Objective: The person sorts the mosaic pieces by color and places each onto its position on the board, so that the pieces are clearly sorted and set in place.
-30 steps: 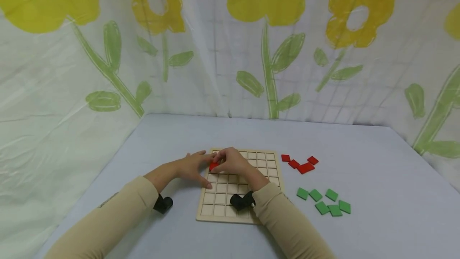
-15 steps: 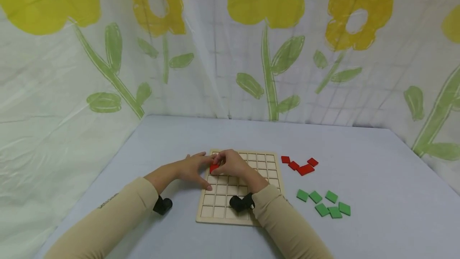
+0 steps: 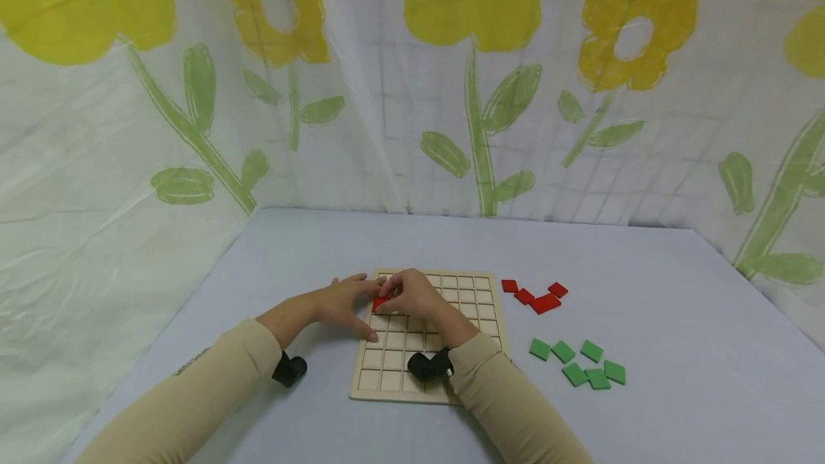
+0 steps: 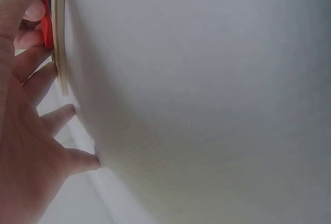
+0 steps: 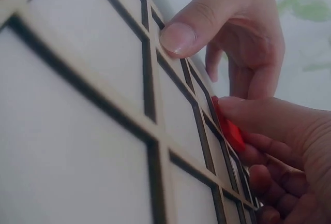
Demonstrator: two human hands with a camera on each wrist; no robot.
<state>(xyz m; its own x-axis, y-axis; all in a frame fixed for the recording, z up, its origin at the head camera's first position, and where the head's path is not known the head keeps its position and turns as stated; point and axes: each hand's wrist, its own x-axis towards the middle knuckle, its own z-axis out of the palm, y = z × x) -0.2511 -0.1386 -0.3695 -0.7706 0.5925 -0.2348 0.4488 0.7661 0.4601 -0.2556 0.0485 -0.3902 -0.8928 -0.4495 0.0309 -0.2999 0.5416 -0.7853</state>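
A pale wooden grid board (image 3: 380,380) lies flat on the table, divided into square cells by thin raised strips. At its far left corner my right hand (image 3: 417,297) pinches a small red tile (image 3: 380,303) between thumb and fingers. In the right wrist view the red tile (image 5: 231,130) looks tilted against the grid strips. My left hand (image 3: 339,304) spreads over the board's left edge, its thumb on the grid. The left wrist view shows two fingertips of the left hand (image 4: 31,131) on the table beside the board. My right hand hides part of the tile.
Right of the board lie several loose red tiles (image 3: 546,303), some touching each other. Nearer the front right are several green tiles (image 3: 575,375). The table (image 3: 677,349) has a pale cover, and a white curtain (image 3: 374,127) with painted flowers hangs behind it.
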